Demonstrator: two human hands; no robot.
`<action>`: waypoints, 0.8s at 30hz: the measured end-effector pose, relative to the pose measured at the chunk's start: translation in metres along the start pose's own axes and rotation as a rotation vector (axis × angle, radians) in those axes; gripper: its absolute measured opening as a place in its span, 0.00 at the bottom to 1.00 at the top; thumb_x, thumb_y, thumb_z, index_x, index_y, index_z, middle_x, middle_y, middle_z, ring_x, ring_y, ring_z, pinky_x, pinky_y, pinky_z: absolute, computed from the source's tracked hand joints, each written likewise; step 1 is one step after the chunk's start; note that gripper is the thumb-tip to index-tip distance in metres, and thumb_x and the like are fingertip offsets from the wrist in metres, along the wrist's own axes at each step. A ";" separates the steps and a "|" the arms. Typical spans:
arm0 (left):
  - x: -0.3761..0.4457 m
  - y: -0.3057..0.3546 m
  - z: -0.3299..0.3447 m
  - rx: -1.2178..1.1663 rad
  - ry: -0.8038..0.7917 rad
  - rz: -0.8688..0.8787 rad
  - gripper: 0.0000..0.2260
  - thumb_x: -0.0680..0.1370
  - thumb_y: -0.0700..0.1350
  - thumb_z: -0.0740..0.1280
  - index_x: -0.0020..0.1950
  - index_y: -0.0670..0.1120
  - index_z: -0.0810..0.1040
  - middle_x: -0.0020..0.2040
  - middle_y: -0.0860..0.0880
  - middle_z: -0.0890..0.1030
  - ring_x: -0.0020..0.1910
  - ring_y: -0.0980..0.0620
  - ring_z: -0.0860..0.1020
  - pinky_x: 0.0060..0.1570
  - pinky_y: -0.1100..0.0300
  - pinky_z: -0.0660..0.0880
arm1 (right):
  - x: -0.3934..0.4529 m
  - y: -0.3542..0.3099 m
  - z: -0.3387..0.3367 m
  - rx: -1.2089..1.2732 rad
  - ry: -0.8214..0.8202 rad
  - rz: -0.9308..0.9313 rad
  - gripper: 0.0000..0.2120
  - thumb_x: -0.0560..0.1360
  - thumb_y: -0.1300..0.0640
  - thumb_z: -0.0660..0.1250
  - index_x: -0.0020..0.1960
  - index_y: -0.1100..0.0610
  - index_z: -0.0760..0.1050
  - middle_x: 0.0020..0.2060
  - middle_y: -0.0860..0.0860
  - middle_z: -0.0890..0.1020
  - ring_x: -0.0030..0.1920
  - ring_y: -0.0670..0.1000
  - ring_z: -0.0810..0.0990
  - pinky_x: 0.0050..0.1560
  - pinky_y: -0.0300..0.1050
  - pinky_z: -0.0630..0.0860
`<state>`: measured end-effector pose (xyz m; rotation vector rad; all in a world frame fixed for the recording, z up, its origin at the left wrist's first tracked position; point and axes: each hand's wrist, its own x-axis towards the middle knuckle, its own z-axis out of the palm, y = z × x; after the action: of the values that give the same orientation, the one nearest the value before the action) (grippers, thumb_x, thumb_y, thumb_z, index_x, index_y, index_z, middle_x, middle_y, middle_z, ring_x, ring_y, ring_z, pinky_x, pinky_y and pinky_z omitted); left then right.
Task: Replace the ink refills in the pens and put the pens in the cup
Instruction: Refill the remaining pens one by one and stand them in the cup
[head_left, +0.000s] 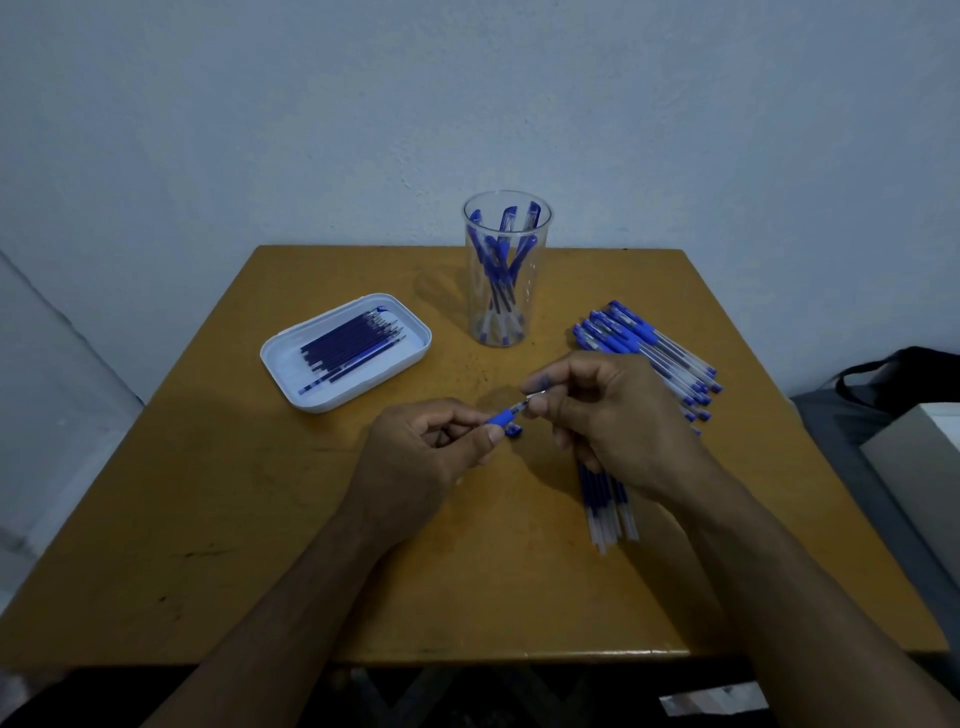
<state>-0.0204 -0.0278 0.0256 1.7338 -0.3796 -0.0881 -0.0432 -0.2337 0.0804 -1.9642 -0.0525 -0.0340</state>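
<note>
My left hand (426, 457) pinches a pen (506, 417) by its blue grip, thumb and fingers curled round it, above the middle of the table (208, 519). My right hand (608, 415) pinches the pen's tip end between thumb and forefinger. A small blue cap (513, 431) lies just below the pen. The cup (506, 270) stands behind, holding pens. Refills (348, 348) lie in a white tray (291, 384) on the left; a pile of pens (649, 348) lies on the right, and used refills (608, 509) lie under my right wrist.

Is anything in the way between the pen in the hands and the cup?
Nothing visible. The pen is held above bare table, and the cup stands straight behind it with its top open.
</note>
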 end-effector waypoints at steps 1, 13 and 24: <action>0.000 0.000 0.000 0.006 -0.006 0.006 0.05 0.76 0.45 0.74 0.51 0.50 0.86 0.38 0.48 0.85 0.31 0.58 0.78 0.31 0.65 0.74 | 0.000 -0.001 -0.001 -0.018 -0.023 -0.001 0.03 0.78 0.61 0.71 0.51 0.56 0.83 0.29 0.50 0.81 0.23 0.42 0.74 0.23 0.40 0.70; -0.001 -0.002 0.001 0.052 -0.023 0.053 0.06 0.76 0.43 0.75 0.53 0.48 0.86 0.40 0.51 0.86 0.38 0.54 0.83 0.34 0.66 0.75 | 0.002 0.001 -0.006 -0.240 -0.102 -0.040 0.04 0.77 0.52 0.71 0.45 0.50 0.83 0.32 0.44 0.82 0.29 0.42 0.76 0.31 0.35 0.73; -0.002 -0.001 0.000 0.055 -0.014 0.079 0.07 0.76 0.42 0.75 0.53 0.47 0.86 0.40 0.50 0.86 0.36 0.56 0.82 0.33 0.68 0.75 | 0.003 0.007 -0.003 -0.205 -0.083 -0.072 0.06 0.78 0.51 0.70 0.46 0.51 0.83 0.35 0.46 0.83 0.28 0.43 0.76 0.31 0.39 0.73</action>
<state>-0.0225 -0.0271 0.0245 1.7710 -0.4640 -0.0327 -0.0397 -0.2391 0.0758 -2.1679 -0.1806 -0.0057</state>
